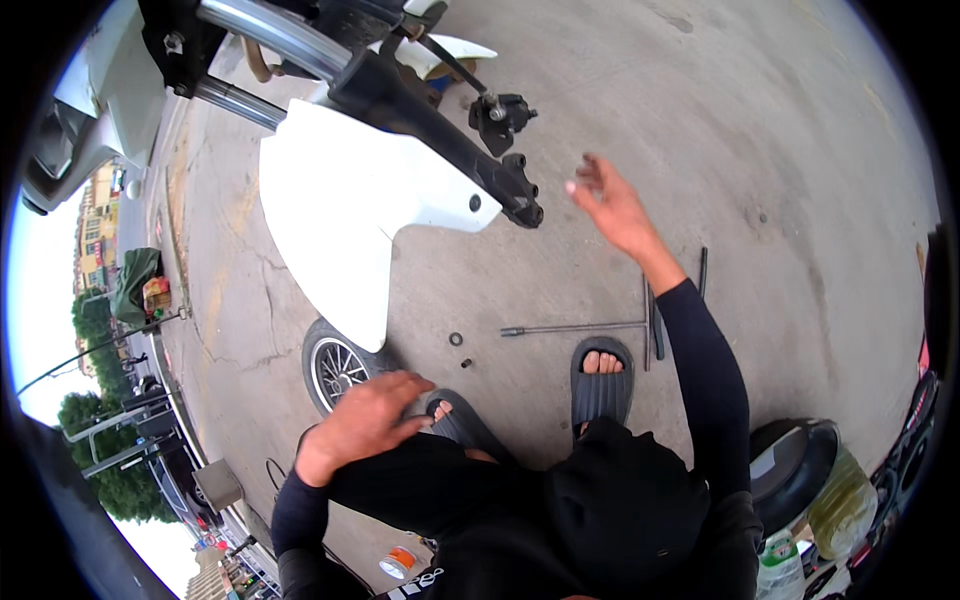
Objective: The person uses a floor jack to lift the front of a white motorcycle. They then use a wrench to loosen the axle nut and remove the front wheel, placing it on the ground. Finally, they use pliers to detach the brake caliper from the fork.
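Note:
My right hand point(615, 208) reaches forward over the ground with its fingers apart, holding nothing. To its left is the lower end of a black motorcycle fork leg point(425, 130), and a black brake caliper point(505, 120) hangs beside that leg. A white front fender point(335, 200) is fixed to the fork, with no wheel between its legs. Above my left knee, my left hand point(370, 420) is open, thumb away from the fingers. Just beyond it lies a spoked wheel with a tyre point(335, 370), partly hidden by the fender and my hand.
A long T-handle wrench point(575, 329) lies before my right foot, near other dark bars point(703, 272). A black ring point(456, 339) and a small bushing point(466, 363) sit by my left sandal point(465, 420). Tyres point(795, 465) stand at lower right; an orange-labelled can point(398, 562) is at lower left.

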Motion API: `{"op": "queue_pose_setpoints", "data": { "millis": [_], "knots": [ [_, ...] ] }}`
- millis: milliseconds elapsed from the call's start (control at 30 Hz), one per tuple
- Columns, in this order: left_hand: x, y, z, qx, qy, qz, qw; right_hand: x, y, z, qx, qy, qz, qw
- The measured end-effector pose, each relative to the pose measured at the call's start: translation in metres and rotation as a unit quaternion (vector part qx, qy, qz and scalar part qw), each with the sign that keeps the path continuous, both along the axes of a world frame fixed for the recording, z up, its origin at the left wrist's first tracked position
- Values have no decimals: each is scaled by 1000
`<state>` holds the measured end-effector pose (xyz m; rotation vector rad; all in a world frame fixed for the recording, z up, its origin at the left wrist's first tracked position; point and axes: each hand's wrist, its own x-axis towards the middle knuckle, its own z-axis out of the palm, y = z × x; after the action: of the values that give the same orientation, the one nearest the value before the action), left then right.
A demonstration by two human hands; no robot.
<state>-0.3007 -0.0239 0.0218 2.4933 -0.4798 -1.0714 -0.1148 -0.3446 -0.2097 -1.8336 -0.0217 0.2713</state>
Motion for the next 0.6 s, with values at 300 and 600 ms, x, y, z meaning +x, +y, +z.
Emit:
{"op": "queue_pose_setpoints", "data": {
  "millis": [300, 600],
  "knots": [
    [-15, -51, -17, 22, -59, -30, 998, 119, 50, 37, -33, -207, 135, 968],
    [3, -88, 42, -29, -192, -24, 981, 92, 20, 49, -13, -215, 88, 972]
  ]
}}
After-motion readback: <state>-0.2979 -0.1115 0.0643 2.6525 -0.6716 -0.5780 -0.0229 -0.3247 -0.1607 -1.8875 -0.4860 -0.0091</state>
